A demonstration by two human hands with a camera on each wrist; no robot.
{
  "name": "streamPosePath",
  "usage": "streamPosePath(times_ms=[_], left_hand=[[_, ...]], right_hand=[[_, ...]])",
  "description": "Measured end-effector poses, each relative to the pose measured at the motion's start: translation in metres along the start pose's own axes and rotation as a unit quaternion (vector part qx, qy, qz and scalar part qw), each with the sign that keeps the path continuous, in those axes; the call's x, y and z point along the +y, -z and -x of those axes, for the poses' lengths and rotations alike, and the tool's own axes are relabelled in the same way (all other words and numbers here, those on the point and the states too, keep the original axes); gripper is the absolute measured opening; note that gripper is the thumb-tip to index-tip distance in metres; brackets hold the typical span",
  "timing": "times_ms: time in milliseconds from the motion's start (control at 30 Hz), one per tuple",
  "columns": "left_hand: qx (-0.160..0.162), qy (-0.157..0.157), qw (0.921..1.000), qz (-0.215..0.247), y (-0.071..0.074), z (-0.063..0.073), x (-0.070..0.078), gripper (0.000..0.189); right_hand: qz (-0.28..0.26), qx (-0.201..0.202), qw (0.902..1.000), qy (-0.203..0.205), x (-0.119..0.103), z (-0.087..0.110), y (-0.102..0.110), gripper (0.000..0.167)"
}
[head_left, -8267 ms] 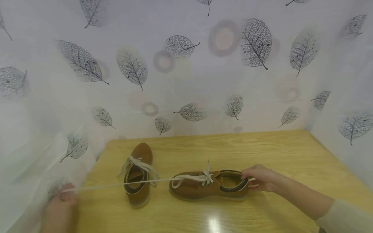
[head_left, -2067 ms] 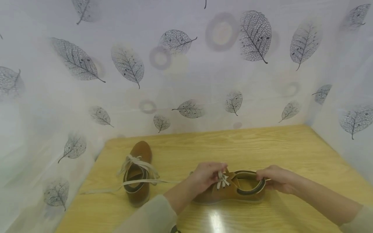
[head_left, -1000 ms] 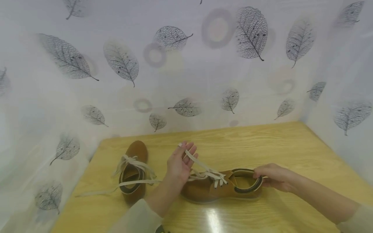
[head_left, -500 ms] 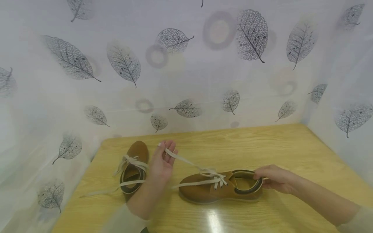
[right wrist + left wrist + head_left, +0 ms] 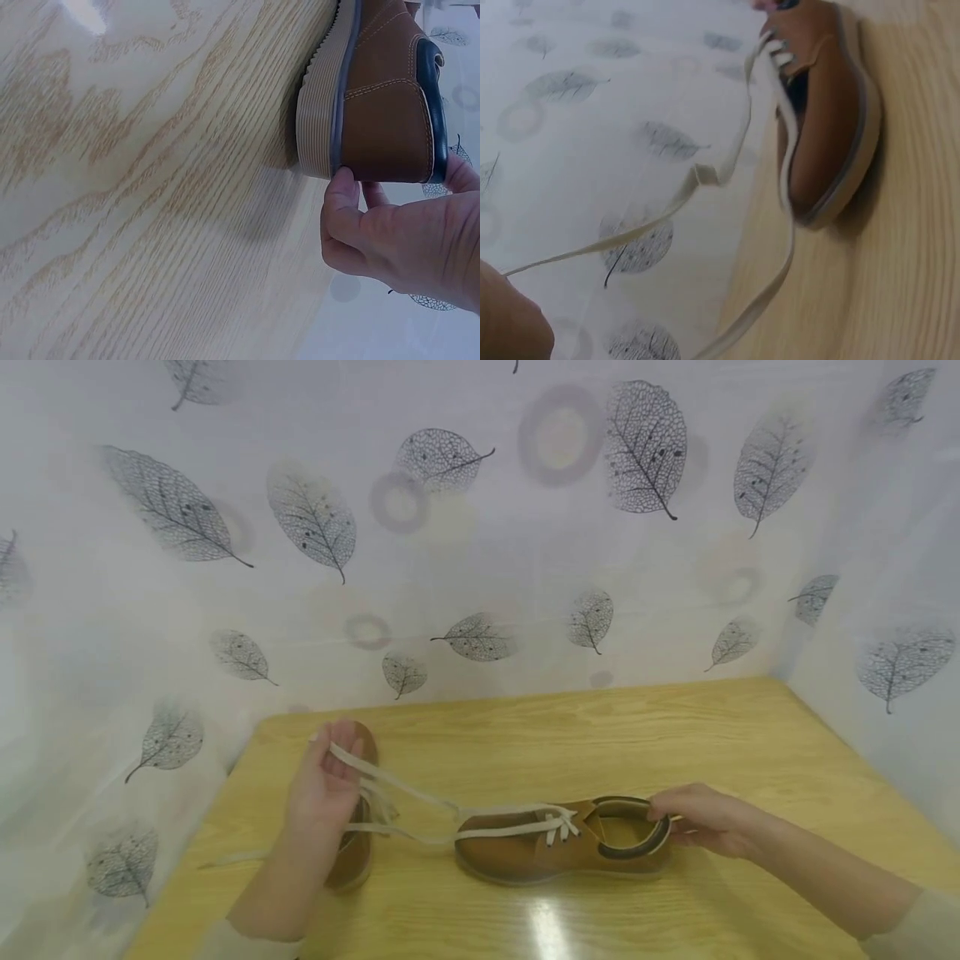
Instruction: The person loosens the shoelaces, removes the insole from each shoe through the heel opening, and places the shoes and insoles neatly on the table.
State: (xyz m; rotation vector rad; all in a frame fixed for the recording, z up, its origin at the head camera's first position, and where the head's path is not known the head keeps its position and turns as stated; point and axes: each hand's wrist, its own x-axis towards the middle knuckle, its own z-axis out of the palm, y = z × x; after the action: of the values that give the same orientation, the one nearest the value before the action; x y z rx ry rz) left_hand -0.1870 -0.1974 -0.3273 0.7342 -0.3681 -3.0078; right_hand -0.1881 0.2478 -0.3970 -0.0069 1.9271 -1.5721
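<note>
A brown shoe (image 5: 510, 847) lies sideways on the table, toe to the left. My right hand (image 5: 708, 818) holds its heel, thumb over the dark collar in the head view; the right wrist view shows fingertips at the heel (image 5: 386, 135) just above the sole. My left hand (image 5: 322, 793), palm up, pinches one pale shoelace (image 5: 393, 787) that runs from the shoe's eyelets. A small fold or loop (image 5: 705, 175) shows midway along that lace. The other lace end (image 5: 405, 837) trails left, passing under my left wrist. Behind my left hand stands a second brown shoe (image 5: 352, 864), partly hidden.
The wooden table (image 5: 675, 735) reaches back to a pale leaf-printed sheet (image 5: 480, 552), which also rises along both sides. Bows of lace (image 5: 378, 797) on the second shoe lie near my left hand.
Over the last second my left hand has moved left with the pinched lace, and the bunched lace at the eyelets has drawn out straighter. Earlier it stretched the other lace leftward. My right hand stays on the heel.
</note>
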Motion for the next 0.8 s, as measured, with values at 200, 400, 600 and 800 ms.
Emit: streamPosePath(times_ms=[200,400,600,800], left_hand=[[0.021,0.001,0.9956,0.092,0.007,-0.003,0.04,0.019],[-0.008,-0.005,0.9917,0.128,0.023,-0.001,0.075,0.02],[-0.022,-0.006,0.9891,0.146,0.044,0.002,0.103,0.03],[0.016,-0.015,0.9909,0.133,0.064,0.0,0.124,0.037]], right_hand=[[0.006,0.0,1.0,-0.002,-0.001,0.001,0.001,0.009],[-0.012,-0.022,0.9997,0.007,-0.002,-0.002,0.002,0.01],[-0.024,-0.034,0.999,0.019,-0.001,-0.004,0.001,0.011],[-0.026,-0.038,0.9988,0.019,0.0,-0.004,0.0,0.011]])
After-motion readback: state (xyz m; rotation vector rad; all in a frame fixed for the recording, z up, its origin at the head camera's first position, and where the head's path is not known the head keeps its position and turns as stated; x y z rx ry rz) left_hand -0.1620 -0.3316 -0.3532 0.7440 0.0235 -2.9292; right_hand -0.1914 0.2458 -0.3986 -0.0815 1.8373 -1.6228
